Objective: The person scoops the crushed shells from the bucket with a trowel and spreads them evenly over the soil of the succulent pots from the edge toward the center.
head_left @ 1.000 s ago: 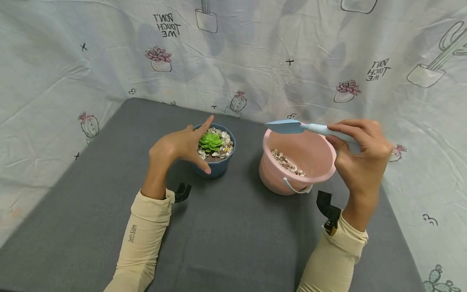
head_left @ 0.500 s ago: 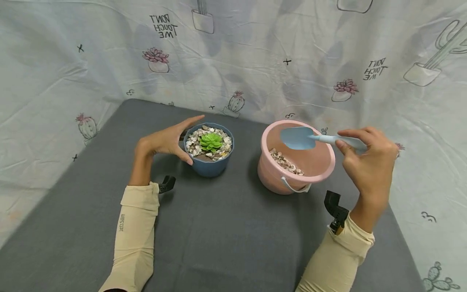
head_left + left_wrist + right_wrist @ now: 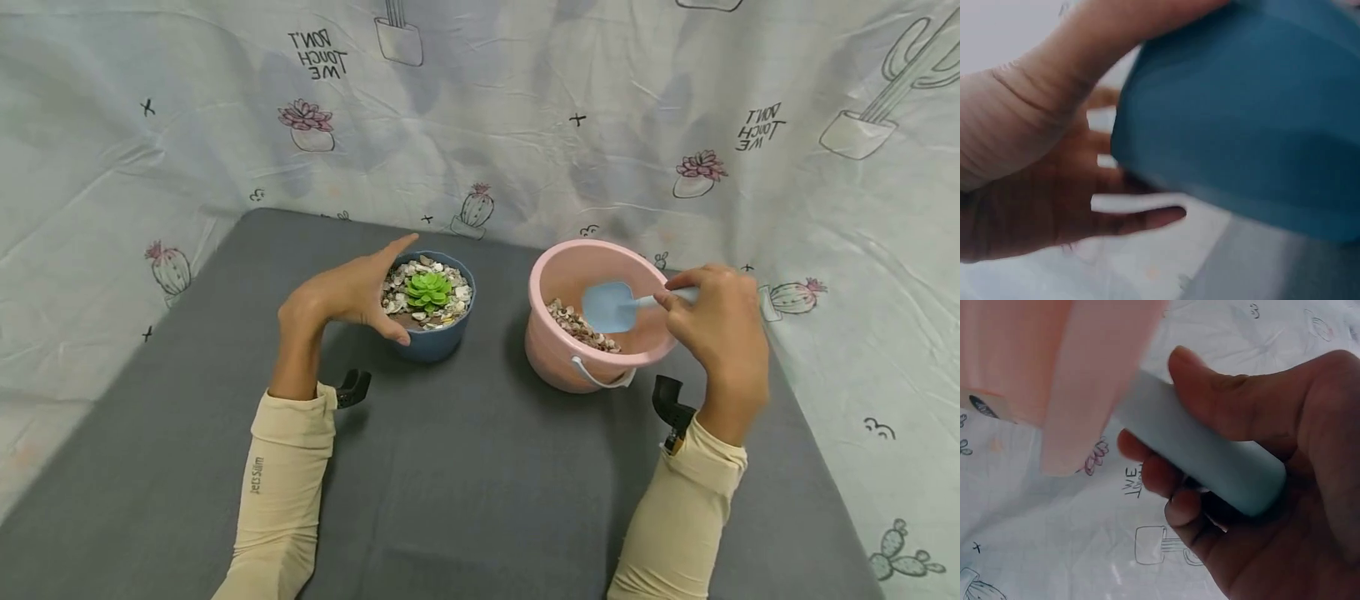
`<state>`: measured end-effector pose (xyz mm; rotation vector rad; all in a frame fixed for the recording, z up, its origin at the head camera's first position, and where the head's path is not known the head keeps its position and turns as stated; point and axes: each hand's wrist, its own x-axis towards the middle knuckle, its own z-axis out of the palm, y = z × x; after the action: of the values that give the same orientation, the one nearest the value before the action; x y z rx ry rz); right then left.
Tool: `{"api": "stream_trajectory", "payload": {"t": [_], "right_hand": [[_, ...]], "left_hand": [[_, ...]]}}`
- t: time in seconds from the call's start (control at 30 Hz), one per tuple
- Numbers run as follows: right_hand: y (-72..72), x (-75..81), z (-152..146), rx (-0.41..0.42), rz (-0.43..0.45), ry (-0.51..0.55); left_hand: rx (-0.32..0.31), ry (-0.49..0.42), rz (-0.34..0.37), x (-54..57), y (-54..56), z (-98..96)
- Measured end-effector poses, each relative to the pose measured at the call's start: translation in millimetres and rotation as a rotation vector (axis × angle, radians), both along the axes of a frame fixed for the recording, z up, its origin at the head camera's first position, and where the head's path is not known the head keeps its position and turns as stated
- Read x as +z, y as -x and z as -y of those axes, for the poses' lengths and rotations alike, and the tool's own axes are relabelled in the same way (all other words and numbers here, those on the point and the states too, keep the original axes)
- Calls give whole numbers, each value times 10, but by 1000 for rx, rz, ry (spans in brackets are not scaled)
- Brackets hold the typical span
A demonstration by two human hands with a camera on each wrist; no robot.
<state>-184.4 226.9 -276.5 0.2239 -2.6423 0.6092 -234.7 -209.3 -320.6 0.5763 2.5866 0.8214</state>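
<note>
My right hand grips the pale handle of a light blue hand trowel. Its blade is inside a pink bucket, beside a heap of small shells or stones. The right wrist view shows the thumb and fingers round the handle, next to the bucket's rim. At the left, my left hand spreads thumb and fingers about the side of a blue pot. A green succulent sits in the pot among pale stones. In the left wrist view, the fingers look mostly straight beside the pot.
A grey cloth-covered table lies under both containers. Behind it hangs a pale curtain printed with cactus drawings. The bucket's white handle hangs down its front.
My right hand has lowered the trowel from above the bucket's rim into the bucket. My left hand drew back leftward from over the pot, then moved slightly right against its side.
</note>
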Motion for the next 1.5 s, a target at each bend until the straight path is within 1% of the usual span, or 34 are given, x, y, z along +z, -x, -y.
{"api": "stream_trajectory", "payload": {"t": [0.1,0.13,0.2,0.27,0.33,0.37,0.43,0.5,0.53,0.57,0.63,0.7,0.77,0.87,0.9,1.07,1.2,1.33,1.43,1.5], "right_hand": [[16,3,-35,-6,38,-40],[23,5,-47,-11,62,-47],[40,5,-57,-19,114,-58],[62,2,-45,-32,167,-71],[91,2,-9,-38,200,-101],[106,-1,20,-40,204,-119],[146,-7,84,-32,207,-155],[195,-26,151,-10,226,-181],[223,-44,181,4,236,-191],[246,-63,207,16,247,-196],[280,-101,244,40,281,-187],[304,-135,256,80,312,-163],[318,-154,255,117,325,-135],[339,-168,245,154,349,-80],[342,-171,241,144,357,-59],[328,-179,209,77,394,59],[315,-185,166,51,396,113],[299,-163,133,19,428,177],[287,-122,89,31,450,224],[262,-95,34,45,448,264]], "left_hand": [[-81,-122,-20,-126,82,120],[-100,-156,-18,-151,98,145],[-130,-191,-20,-167,105,171],[-135,-190,-34,-115,63,144],[-117,-152,-80,2,-20,38],[-111,-134,-127,62,-64,-47],[-85,-122,-223,171,-156,-288],[-69,-137,-324,220,-227,-596],[-70,-154,-366,211,-247,-756],[-77,-169,-394,185,-262,-910],[-98,-197,-415,110,-285,-1181],[-100,-194,-418,27,-301,-1371],[-87,-186,-428,-36,-313,-1477],[-48,-180,-450,-72,-321,-1522],[-44,-182,-454,-74,-317,-1525],[-63,-190,-438,-54,-287,-1536],[-74,-185,-432,-49,-272,-1562],[-81,-192,-422,-59,-263,-1561],[-76,-208,-415,-65,-254,-1551],[-76,-221,-411,-64,-248,-1548]]}}
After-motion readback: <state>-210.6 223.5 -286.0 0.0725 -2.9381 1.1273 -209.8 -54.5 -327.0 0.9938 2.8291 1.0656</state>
